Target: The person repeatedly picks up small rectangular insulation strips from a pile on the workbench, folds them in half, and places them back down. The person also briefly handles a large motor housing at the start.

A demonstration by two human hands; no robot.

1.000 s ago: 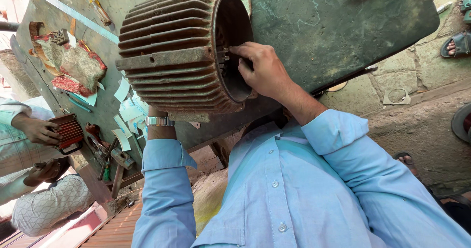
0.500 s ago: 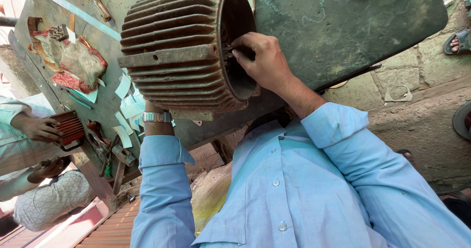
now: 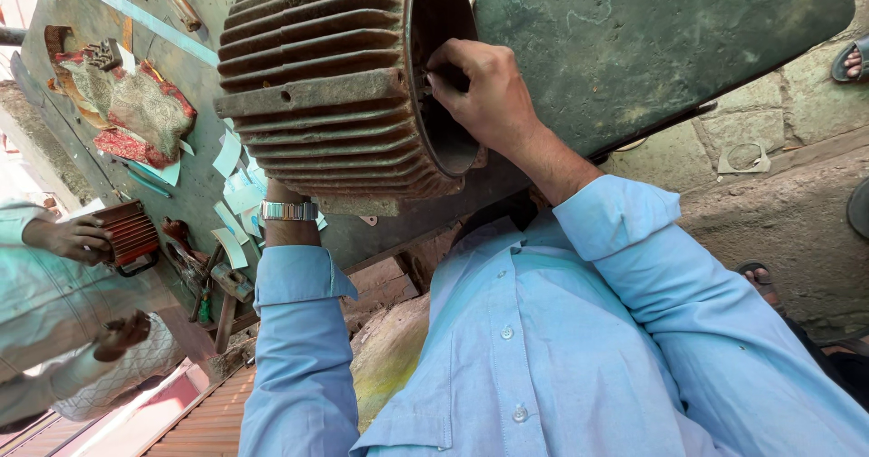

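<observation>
A rusty, finned, round motor housing (image 3: pixel 317 86) lies on its side on a green metal table (image 3: pixel 634 50), its open end facing right. My right hand (image 3: pixel 489 99) reaches into that opening at the rim. Its fingers are pinched on a small dark piece (image 3: pixel 445 79) just inside. My left arm goes up under the housing. Only its wrist with a metal watch (image 3: pixel 288 211) shows, and the hand itself is hidden behind the housing. Both my sleeves are light blue.
At the left a co-worker's hand (image 3: pixel 72 238) holds a small red finned part (image 3: pixel 131 235); their other hand (image 3: pixel 122 330) is lower. A red patterned cloth (image 3: pixel 136 113), pale paper strips (image 3: pixel 231 213) and hand tools (image 3: pixel 208 276) lie on the table. A sandalled foot (image 3: pixel 851 59) stands at the upper right.
My right hand has shifted a little higher along the housing's rim, fingers still pinched inside. The housing and my left arm have hardly moved.
</observation>
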